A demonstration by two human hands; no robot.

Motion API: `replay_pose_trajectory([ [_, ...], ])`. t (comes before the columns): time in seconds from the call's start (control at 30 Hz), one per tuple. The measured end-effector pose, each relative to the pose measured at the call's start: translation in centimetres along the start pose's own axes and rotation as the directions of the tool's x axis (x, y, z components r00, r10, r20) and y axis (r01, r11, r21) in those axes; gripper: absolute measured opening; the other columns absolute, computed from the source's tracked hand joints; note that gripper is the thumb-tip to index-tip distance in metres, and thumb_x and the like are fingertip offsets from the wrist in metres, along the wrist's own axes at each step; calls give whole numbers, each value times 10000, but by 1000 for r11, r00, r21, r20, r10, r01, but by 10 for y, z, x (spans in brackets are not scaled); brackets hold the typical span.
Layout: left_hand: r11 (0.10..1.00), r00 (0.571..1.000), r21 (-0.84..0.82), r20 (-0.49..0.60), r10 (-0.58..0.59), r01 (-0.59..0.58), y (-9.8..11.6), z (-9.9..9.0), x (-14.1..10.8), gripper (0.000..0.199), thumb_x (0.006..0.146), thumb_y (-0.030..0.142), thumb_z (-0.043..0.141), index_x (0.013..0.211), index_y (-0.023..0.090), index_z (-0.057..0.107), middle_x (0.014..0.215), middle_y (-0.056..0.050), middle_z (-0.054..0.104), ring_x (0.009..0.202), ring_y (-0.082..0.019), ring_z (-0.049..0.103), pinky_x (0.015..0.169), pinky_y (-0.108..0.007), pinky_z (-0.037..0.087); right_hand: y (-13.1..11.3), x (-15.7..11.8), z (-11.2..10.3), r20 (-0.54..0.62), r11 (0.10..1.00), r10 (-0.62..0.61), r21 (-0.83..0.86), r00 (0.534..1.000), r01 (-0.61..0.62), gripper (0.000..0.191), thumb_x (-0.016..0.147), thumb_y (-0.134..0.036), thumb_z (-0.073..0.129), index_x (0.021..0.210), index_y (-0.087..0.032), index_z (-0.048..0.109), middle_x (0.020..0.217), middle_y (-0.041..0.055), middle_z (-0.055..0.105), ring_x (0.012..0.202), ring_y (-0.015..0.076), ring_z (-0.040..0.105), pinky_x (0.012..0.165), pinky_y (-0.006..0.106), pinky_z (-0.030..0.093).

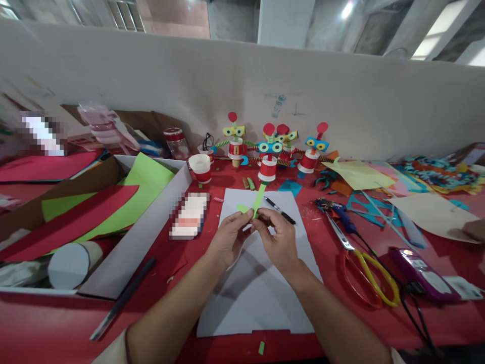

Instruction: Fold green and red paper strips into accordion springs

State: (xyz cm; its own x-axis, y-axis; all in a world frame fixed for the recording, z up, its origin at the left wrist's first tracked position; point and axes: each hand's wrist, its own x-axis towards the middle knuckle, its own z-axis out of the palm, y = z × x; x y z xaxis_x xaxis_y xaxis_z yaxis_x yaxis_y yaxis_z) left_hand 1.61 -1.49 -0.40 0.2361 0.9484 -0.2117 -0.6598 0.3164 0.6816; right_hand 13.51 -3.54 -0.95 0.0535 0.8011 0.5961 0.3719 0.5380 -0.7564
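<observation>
Two narrow ends of bright green paper strip (260, 198) stick out from between my hands, one long and pointing up, the other short and to the left. My left hand (232, 233) pinches the strip where these ends meet. Beside it, my right hand (276, 233) grips the same spot, thumb and fingers closed. Both hands are above a white paper sheet (261, 298) on the red table. A black pen (279, 210) lies on the sheet just past my right hand. Small coiled green paper pieces (248, 183) rest beyond the sheet.
Paper-cup figures (268, 162) stand along the back wall, near a paper cup (200, 168). At left are a box (142, 242) of coloured paper and a dark stick (123, 298). Scissors (364, 268), a glue gun (337, 210) and a purple device (422, 275) lie at right.
</observation>
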Motion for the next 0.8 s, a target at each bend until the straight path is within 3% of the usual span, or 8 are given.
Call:
replay_pose_trajectory([
  [0.17, 996, 996, -35, -17, -87, 86, -1, 1, -2, 198, 634, 283, 813, 720, 144, 701, 754, -14, 678, 747, -115, 609, 727, -230, 471, -2, 3, 0, 7, 998, 58, -3, 998, -58, 198, 798, -225, 680, 995, -227, 653, 737, -24, 571, 636, 121, 535, 596, 244, 460],
  [0.4, 961, 971, -145, -1, -238, 235, -6, 0, -4, 160, 696, 251, 774, 799, 163, 690, 796, -4, 681, 741, -107, 610, 734, -261, 500, -2, 5, -2, 5, 998, 50, 38, 999, -50, 56, 809, -182, 637, 813, -221, 677, 757, -10, 507, 651, 118, 521, 593, 246, 454],
  [0.8, 951, 966, -184, -28, -257, 248, -7, 1, -2, 83, 725, 194, 739, 760, 151, 677, 741, -10, 669, 657, -93, 593, 660, -224, 511, -6, 5, -2, -6, 992, 64, 106, 998, -63, 65, 779, -148, 642, 788, -212, 644, 779, -7, 549, 673, 126, 543, 583, 241, 449],
])
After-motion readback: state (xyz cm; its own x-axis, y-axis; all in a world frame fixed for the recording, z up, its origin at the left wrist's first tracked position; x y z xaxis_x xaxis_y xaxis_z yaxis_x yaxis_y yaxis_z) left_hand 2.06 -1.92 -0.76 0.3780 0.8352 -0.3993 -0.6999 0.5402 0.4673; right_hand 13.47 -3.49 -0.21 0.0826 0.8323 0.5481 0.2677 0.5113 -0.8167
